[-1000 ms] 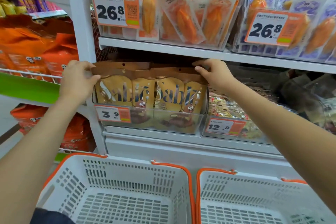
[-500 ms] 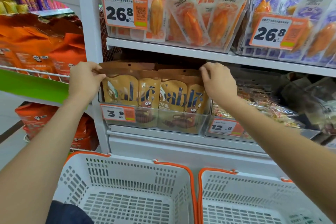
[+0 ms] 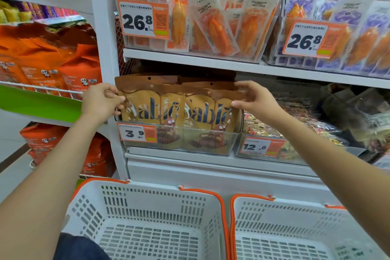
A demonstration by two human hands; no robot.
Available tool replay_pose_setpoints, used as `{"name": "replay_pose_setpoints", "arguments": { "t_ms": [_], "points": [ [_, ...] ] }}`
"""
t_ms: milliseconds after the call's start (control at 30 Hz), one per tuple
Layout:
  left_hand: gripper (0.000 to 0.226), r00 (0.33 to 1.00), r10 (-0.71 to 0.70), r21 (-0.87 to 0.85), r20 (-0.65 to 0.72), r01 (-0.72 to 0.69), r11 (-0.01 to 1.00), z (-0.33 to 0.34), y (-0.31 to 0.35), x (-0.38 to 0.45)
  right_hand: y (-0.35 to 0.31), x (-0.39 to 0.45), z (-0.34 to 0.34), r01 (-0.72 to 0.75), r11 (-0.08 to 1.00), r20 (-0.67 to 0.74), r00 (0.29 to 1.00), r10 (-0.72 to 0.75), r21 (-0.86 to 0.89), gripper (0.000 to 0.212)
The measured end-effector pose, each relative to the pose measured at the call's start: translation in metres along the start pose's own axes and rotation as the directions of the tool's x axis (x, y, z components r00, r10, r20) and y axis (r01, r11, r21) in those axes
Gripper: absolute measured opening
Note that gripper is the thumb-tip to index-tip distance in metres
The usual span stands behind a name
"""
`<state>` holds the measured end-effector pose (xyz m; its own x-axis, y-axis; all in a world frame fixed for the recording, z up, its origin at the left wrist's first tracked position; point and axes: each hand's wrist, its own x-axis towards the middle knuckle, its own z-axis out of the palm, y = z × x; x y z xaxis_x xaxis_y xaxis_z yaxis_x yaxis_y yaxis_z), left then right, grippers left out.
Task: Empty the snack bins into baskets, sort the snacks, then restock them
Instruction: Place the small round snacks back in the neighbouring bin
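Observation:
A row of brown Sablé snack packets (image 3: 179, 105) stands in a clear plastic bin (image 3: 206, 143) on the middle shelf. My left hand (image 3: 101, 101) pinches the left end of the row near the packets' tops. My right hand (image 3: 255, 99) pinches the right end, thumb in front and fingers over the top edge. Two white baskets with orange rims stand below the shelf: the left basket (image 3: 135, 194) and the right basket (image 3: 295, 205). Neither basket shows any snacks inside.
A second clear bin (image 3: 270, 154) of mixed wrapped snacks sits right of the Sablé bin. The upper shelf (image 3: 211, 63) holds bins of orange and purple packets close above my hands. Orange bags (image 3: 52, 65) fill the rack at left.
Both hands have slid from the packets' top corners down to their sides and closed in on the row. The view has shifted slightly closer to the shelf.

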<state>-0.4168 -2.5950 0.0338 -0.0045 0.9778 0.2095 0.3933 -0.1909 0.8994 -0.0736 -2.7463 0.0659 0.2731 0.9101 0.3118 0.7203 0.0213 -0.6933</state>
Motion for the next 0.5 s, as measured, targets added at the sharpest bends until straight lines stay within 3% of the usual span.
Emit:
{"name": "replay_pose_setpoints", "arguments": {
  "t_ms": [100,133,267,367,500],
  "points": [
    [0.02,1.0,-0.01,-0.005,0.005,0.01,1.0,0.002,-0.007,0.0,0.015,-0.008,0.001,-0.048,0.992,0.07,0.996,0.056,-0.114,0.015],
    [0.021,0.999,-0.029,-0.006,0.025,0.029,1.0,0.002,-0.009,-0.001,0.018,-0.007,0.003,-0.048,0.989,0.066,0.996,0.057,-0.138,0.016],
    [0.03,0.999,0.021,0.064,-0.05,-0.018,0.998,0.006,-0.013,0.0,0.012,-0.006,0.016,-0.068,0.972,-0.073,0.996,0.053,-0.225,0.014],
    [0.015,0.995,0.066,0.105,-0.075,-0.058,0.993,0.009,-0.01,-0.002,0.01,-0.013,0.023,-0.099,0.964,-0.155,0.986,0.061,-0.245,0.012],
    [0.041,0.981,0.11,0.197,-0.158,-0.078,0.977,0.002,0.009,-0.012,-0.001,-0.05,0.014,-0.125,0.982,-0.231,0.969,0.089,-0.143,0.037]
  ]
}}
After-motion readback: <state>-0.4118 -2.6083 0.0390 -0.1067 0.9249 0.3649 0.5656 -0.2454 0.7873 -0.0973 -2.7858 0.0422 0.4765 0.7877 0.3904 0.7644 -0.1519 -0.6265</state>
